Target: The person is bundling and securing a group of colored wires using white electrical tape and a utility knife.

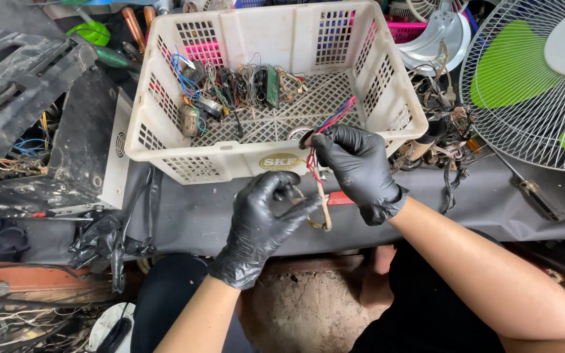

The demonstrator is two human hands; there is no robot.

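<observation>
Left hand [264,219] and right hand [356,163], grips closed on wire bundle [316,171]

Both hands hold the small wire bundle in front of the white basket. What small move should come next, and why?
Probably draw the left hand slowly away from the right hand to straighten the wire bundle: it hangs looped between them, with its red and blue strands bent over the white basket rim.

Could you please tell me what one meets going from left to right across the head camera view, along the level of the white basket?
Black machine housing → white plastic basket holding loose wires and small electrical parts → tangle of wires and parts beside the basket → fan with wire guard and green blades.
</observation>
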